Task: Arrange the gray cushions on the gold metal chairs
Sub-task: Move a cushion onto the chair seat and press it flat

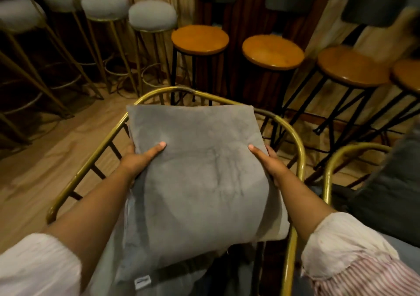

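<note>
just beyond the cushion [200, 175], wooden stools [200, 39]

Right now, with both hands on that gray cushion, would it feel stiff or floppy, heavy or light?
Probably soft: the gray cushion dents where the left hand and right hand press their thumbs in. Likely light, since only a side grip holds it above the gold chair. Its plush cover looks unlikely to slip.
</note>
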Available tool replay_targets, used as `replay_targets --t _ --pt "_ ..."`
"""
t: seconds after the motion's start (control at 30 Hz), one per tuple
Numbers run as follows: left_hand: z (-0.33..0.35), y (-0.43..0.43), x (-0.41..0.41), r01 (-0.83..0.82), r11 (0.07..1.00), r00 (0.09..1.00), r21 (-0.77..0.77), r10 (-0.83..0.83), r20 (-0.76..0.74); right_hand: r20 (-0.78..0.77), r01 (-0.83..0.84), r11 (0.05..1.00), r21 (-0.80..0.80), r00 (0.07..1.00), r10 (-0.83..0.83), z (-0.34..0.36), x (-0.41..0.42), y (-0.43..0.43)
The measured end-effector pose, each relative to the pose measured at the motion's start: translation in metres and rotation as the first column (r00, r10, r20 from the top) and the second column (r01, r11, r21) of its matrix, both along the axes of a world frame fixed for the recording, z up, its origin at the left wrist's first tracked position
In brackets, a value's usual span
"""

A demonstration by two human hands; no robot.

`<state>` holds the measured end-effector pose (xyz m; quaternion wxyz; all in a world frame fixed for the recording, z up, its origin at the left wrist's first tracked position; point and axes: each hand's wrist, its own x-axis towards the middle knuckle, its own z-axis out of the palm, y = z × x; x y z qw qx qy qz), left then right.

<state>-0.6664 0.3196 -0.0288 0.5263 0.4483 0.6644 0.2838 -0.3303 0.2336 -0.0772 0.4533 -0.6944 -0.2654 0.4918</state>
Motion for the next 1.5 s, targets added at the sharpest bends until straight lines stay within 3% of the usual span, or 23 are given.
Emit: replay_targets --t 0.3,0.53,0.63,0.83,1.0,1.23,1.5 --pt "0.107 -0.055 -0.02 0.166 0.962 0.986 0.218 -0.169 -0.002 0.005 0.076 0.975 0.21 0.997 -0.079 0.093 -0.026 -0.091" --pt "0.123 -0.112 0.049 0.387 0.87 0.897 0.304 -0.432 0.094 0.075 0.245 0.933 0.263 0.959 -0.273 0.119 0.012 -0.212" --pt "0.121 -0.141 0.093 0.496 0.821 0.845 0.283 -0.531 0.061 0.078 0.335 0.908 0.253 0.928 -0.364 0.116 0.04 -0.269" --pt "0.099 -0.204 0.197 0.662 0.723 0.746 0.198 -0.661 -0.08 0.071 0.488 0.848 0.206 0.857 -0.51 0.092 0.107 -0.372" --pt "0.059 -0.265 0.306 0.755 0.629 0.65 0.185 -0.753 -0.096 0.08 0.576 0.813 0.089 0.809 -0.582 0.071 0.191 -0.455" --pt "-0.002 -0.354 0.424 0.794 0.598 0.603 0.105 -0.797 -0.019 0.14 0.621 0.783 0.049 0.771 -0.621 0.047 0.283 -0.554" --pt "-0.055 -0.396 0.5 0.8 0.6 0.594 -0.011 -0.794 -0.125 0.175 0.629 0.774 -0.074 0.772 -0.611 -0.005 0.359 -0.586"
